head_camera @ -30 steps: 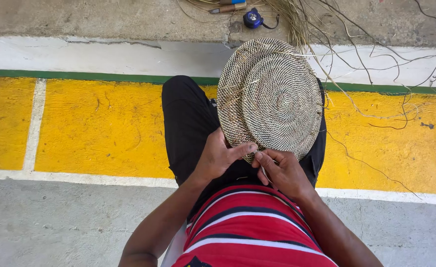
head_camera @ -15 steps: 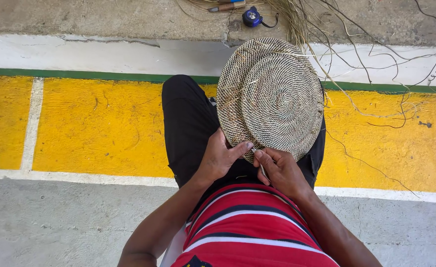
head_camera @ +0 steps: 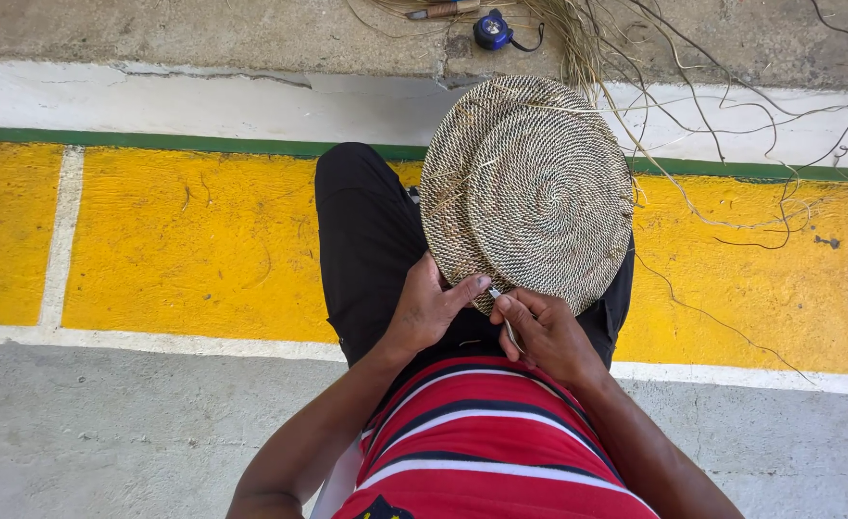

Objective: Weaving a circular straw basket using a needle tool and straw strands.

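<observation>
A round woven basket [head_camera: 530, 187] of coiled straw with dark stitching rests bottom-up on my lap, over black trousers. My left hand [head_camera: 429, 309] grips its near rim, thumb and fingers pinching the edge. My right hand [head_camera: 544, 332] sits just beside it at the same rim, fingers closed on a thin metal needle-like tool [head_camera: 507, 322] that points at the rim. The two hands almost touch. My red striped shirt fills the bottom of the view.
Loose straw fibres [head_camera: 712, 106] trail over the floor behind and right of the basket. A blue tape measure [head_camera: 492, 31] and a wooden-handled tool [head_camera: 443, 11] lie on the grey concrete at the top. Yellow painted floor [head_camera: 193, 231] with white and green lines lies under my legs.
The basket has tilted slightly and my hands have shifted a little along its near rim. The right hand's thin tool now shows at the edge.
</observation>
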